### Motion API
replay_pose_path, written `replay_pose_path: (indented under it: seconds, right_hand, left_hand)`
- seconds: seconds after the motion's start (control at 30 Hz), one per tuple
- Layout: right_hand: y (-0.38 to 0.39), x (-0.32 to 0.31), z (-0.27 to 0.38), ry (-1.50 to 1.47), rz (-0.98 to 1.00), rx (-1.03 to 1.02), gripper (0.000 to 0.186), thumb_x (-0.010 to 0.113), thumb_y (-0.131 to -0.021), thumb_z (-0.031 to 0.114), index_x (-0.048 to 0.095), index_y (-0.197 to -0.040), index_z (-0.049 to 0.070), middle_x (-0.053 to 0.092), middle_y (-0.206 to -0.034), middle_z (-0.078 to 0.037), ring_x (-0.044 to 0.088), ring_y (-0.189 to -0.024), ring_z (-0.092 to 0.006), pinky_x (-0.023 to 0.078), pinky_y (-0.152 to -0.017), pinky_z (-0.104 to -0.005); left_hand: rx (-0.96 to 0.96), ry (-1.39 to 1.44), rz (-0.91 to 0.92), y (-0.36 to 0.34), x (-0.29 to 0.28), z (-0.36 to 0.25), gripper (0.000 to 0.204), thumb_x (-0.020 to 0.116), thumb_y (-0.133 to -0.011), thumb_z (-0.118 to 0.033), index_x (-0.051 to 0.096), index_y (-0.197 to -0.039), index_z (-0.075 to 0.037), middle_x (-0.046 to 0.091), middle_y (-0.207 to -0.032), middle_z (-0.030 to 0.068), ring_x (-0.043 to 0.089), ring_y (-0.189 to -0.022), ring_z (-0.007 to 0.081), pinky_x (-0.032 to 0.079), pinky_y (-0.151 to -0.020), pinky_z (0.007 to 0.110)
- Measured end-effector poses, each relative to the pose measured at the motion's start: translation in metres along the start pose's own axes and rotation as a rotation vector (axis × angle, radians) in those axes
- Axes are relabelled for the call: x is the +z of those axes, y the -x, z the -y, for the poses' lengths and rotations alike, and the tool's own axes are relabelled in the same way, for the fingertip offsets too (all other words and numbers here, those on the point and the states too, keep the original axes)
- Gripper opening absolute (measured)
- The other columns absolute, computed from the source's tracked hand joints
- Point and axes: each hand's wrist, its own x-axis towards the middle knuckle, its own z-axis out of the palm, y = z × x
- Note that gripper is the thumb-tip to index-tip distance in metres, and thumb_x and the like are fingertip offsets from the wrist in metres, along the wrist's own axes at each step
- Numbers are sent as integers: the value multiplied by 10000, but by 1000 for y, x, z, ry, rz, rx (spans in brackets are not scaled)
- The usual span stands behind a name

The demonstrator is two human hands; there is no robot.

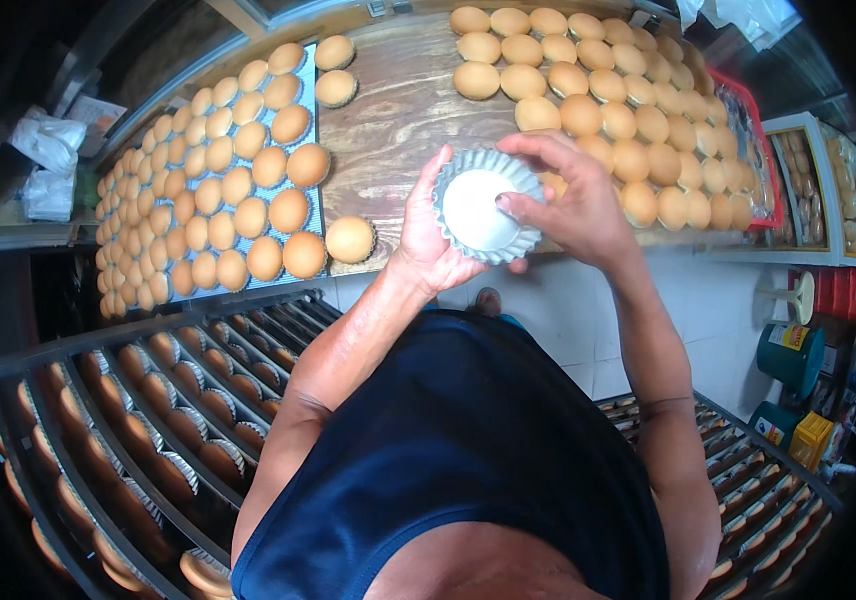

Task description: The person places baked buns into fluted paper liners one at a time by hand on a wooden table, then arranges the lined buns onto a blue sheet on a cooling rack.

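Both hands are on a fluted silver baking tin (483,205) with a pale, round, flat middle; I cannot tell whether a cake is inside it. My left hand (426,232) cups the tin from its left side and below. From the right, my right hand (583,205) grips the rim, its thumb lying over the pale face. Nearest on the left of the table stands a round golden cake (350,240) in a fluted tin. Just behind my right hand, part of another cake (555,184) shows between the fingers.
Rows of tinned cakes (238,185) cover a blue ridged sheet on the left of the wooden table (383,110). More loose cakes (628,110) fill its right, beside a red tray (763,150). Racks of cakes (148,430) flank me; green containers (790,358) stand at right.
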Motion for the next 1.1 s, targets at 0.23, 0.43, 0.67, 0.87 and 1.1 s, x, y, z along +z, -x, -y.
replay_pose_path:
  seconds: [0.23,0.43,0.67,0.87,1.1]
  right_hand:
    - [-18,-9,15,190,138,-56,299,740,-818,97,741,-1099,-3,724,-961,-149,709,-816,-261,575,-762,-351]
    - [-27,-9,29,301,216,-83,240,707,-819,113,755,-1016,-15,727,-881,-175,716,-756,-306,581,-712,-374]
    - [-29,-5,39,468,267,-66,205,725,-804,148,733,-920,-20,719,-852,-175,704,-759,-351,573,-694,-423]
    - [-22,-2,37,531,256,-68,209,744,-796,165,730,-905,-13,708,-824,-179,695,-749,-368,569,-691,-439]
    - [-22,-7,38,553,307,-4,242,746,-808,165,739,-970,-14,722,-878,-179,710,-770,-354,576,-689,-413]
  left_hand:
    - [-173,-133,-109,4,17,4,656,397,-1016,-655,526,-1400,-140,632,-1276,219,697,-970,528,599,-606,663]
    - [-214,-301,-164,7,24,7,648,334,-1012,-700,564,-1322,-179,674,-1201,193,718,-946,485,576,-588,617]
    - [-242,-470,-247,11,27,9,684,350,-985,-736,560,-1328,-182,701,-1148,155,738,-915,408,547,-670,608]
    - [-267,-381,-248,11,25,10,661,319,-1017,-679,581,-1320,-153,716,-1115,170,735,-928,457,598,-558,572]
    - [-317,-459,-194,10,24,9,712,305,-990,-733,562,-1323,-159,682,-1144,153,728,-957,389,550,-688,588]
